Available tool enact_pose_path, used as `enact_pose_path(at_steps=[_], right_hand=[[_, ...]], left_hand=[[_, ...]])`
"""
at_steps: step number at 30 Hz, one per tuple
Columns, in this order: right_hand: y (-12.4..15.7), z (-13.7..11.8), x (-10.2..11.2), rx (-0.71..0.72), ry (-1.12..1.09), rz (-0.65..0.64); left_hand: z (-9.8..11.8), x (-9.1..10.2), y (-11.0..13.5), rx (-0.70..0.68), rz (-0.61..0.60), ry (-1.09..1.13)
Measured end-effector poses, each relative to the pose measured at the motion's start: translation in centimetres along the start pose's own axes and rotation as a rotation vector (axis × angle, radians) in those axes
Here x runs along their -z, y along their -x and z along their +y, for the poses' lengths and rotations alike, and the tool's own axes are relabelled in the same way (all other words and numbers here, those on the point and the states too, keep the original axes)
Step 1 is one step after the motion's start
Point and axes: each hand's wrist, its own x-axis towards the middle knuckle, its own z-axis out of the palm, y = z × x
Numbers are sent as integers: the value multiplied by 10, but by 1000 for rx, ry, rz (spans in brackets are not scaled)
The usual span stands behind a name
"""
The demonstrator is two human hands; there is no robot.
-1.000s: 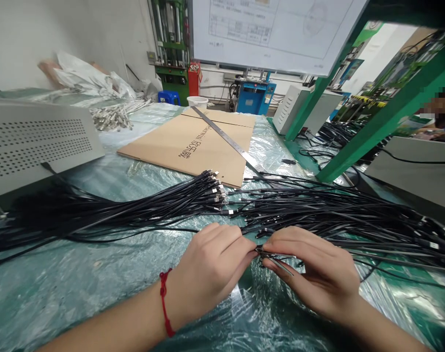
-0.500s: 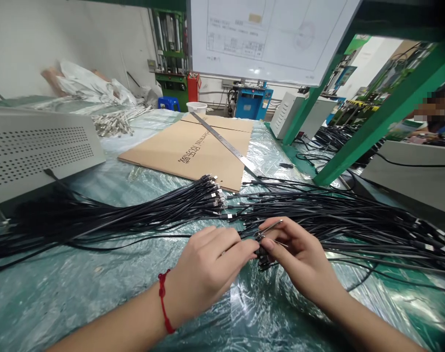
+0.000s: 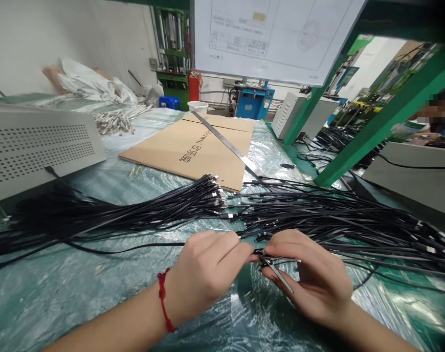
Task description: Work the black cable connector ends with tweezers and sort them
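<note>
My left hand (image 3: 217, 264), with a red cord bracelet (image 3: 163, 298) at the wrist, is closed in a pinch on the end of a black cable (image 3: 258, 252). Its fingertips meet the jaws of a metal nail clipper (image 3: 281, 277). The clipper sits between the thumb and fingers of my right hand (image 3: 310, 274), its lever angled away from its body. Exactly where the jaws touch the cable end is hidden by fingers. Just beyond my hands lie a left bundle of black USB cables (image 3: 152, 203) and a right bundle of black cables (image 3: 318, 210).
A flat cardboard sheet (image 3: 215, 146) with a steel ruler (image 3: 226, 142) across it lies behind the cables. Perforated grey metal box (image 3: 42, 151) at left, green post (image 3: 384, 117) at right. A document board (image 3: 274, 44) hangs above. Another person (image 3: 438, 117) is at far right.
My right hand has turned and dropped slightly. The clipper's lever, which pointed up and right, now points down and right. My left hand has barely moved.
</note>
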Motion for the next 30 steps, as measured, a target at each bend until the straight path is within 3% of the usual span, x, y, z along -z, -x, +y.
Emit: enact_pose_path(at_steps=[17, 21, 25, 30], right_hand=[[-7, -4, 4, 66, 74, -17], [-2, 4, 0, -110, 88, 64], [-4, 9, -5, -385, -16, 2], [-4, 8, -5, -305, 34, 60]], left_hand=[[1, -3, 2, 11, -37, -2], [2, -1, 0, 15, 0, 14], [1, -3, 0, 74, -11, 56], [1, -4, 0, 241, 4, 265]])
